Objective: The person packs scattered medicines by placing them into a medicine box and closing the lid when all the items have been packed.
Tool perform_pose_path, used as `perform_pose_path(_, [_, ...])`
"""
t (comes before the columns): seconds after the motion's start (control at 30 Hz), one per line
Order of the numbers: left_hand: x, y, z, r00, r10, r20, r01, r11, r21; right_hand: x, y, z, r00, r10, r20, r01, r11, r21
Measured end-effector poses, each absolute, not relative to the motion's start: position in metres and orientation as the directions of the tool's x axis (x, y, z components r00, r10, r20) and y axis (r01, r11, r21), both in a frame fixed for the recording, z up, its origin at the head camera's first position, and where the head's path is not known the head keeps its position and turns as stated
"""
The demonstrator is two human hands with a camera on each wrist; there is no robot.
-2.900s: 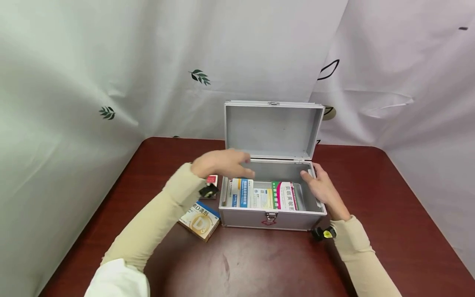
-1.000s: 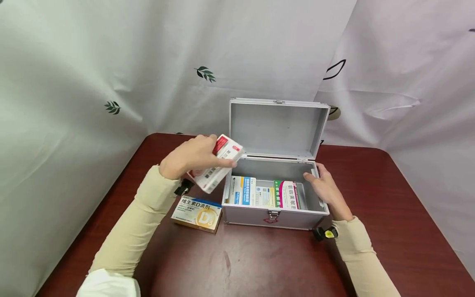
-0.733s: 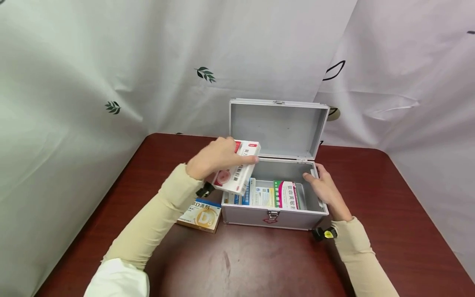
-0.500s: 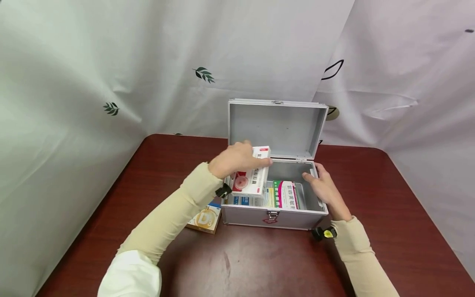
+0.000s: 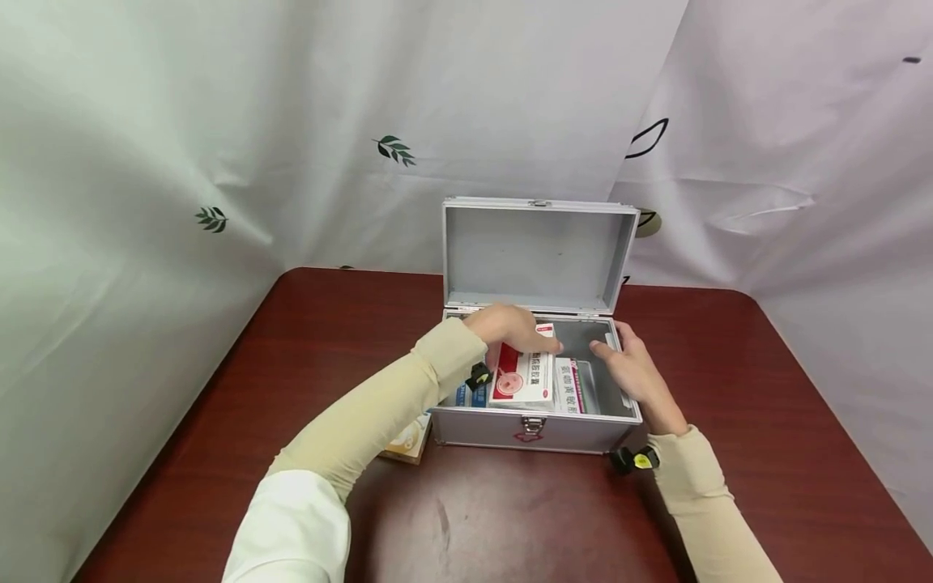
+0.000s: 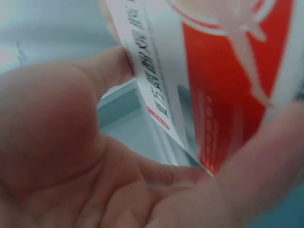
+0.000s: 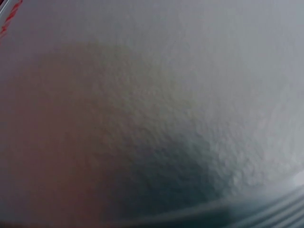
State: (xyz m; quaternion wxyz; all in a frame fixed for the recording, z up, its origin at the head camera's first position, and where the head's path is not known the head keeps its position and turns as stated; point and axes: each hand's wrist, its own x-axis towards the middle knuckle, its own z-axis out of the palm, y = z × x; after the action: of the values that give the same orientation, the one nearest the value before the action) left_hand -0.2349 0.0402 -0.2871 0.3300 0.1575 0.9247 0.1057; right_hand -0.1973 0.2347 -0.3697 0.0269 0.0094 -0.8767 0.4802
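My left hand [image 5: 510,326] holds a red and white medicine box [image 5: 525,374] by its upper part, inside the silver metal case [image 5: 474,429]. In the left wrist view, thumb and fingers span the box's edges. It covers part of a row of boxes: a blue and white medicine box [image 5: 474,397] shows to its left, a white and pink one [image 5: 568,387] to its right. At the case's right wall, my right hand [image 5: 636,371] grips the rim, thumb inside and fingers outside. The right wrist view holds mostly the case's grey outer wall [image 7: 199,85].
The case's lid [image 5: 539,255] stands open at the back. A yellow and white medicine box [image 5: 406,441] lies on the dark red table [image 5: 335,324], left of the case and partly behind my left sleeve. Pale curtains [image 5: 291,121] hang around the table.
My left hand picked up the red and white medicine box left of the case, carried it right and lowered it into the case. My right hand stayed on the case's right rim.
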Motion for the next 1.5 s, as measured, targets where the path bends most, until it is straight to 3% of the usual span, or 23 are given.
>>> perform_pose_path(0.13, [-0.237,0.045,-0.295,-0.706,0.364,-0.607,0.235,0.929,0.285,-0.197,0.235,-0.369,-0.998,0.003,0.057,-0.046,0.537,-0.842])
perform_pose_path(0.33, [-0.238,0.053,-0.305,-0.747,0.384,-0.543,0.363,0.920,0.150,-0.198,0.235,-0.368,-0.999,0.001,0.047,-0.040,0.527,-0.849])
perform_pose_path(0.57, [-0.237,0.060,-0.323,-0.757,0.347,-0.554,0.409,0.913,0.014,-0.197,0.235,-0.370,-0.999,0.003,0.044,-0.036,0.523,-0.852])
perform_pose_path(0.73, [-0.236,0.059,-0.330,-0.764,0.309,-0.566,0.357,0.934,0.028,-0.197,0.235,-0.371,-0.999,-0.001,0.034,-0.030,0.518,-0.855])
perform_pose_path(1.13, [-0.230,0.067,-0.344,-0.817,0.328,-0.473,0.367,0.930,0.012,-0.196,0.234,-0.368,-0.999,-0.001,0.036,-0.031,0.518,-0.855])
perform_pose_path(1.5, [-0.228,0.063,-0.335,-0.773,0.329,-0.543,0.423,0.905,-0.055,-0.196,0.233,-0.370,-0.999,0.014,0.036,-0.023,0.549,-0.835])
